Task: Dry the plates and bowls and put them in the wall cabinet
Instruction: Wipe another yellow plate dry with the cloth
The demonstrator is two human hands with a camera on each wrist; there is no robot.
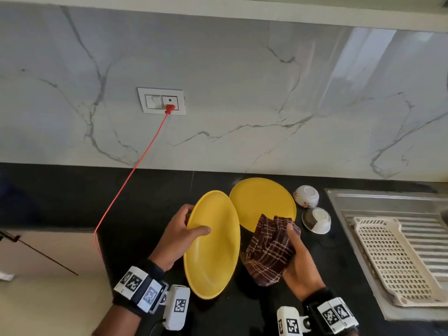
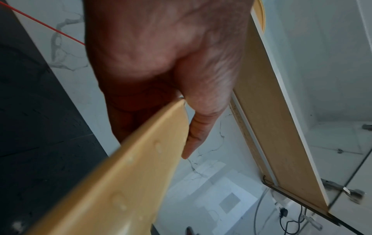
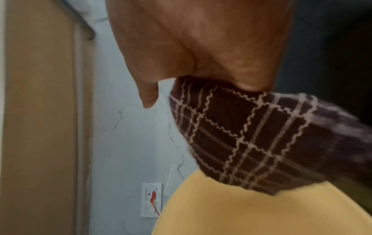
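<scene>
My left hand grips a yellow plate by its left rim, thumb across the inside, holding it tilted above the black counter; water drops show on the plate in the left wrist view. My right hand holds a folded brown checked cloth just right of that plate, close to its rim; the cloth hangs over the plate in the right wrist view. A second yellow plate lies on the counter behind. Two small white bowls sit upside down to its right.
A steel sink drainboard with a beige perforated tray is at the right. A red cord runs from the wall socket down to the counter's left edge. An open wall cabinet door shows overhead in the left wrist view.
</scene>
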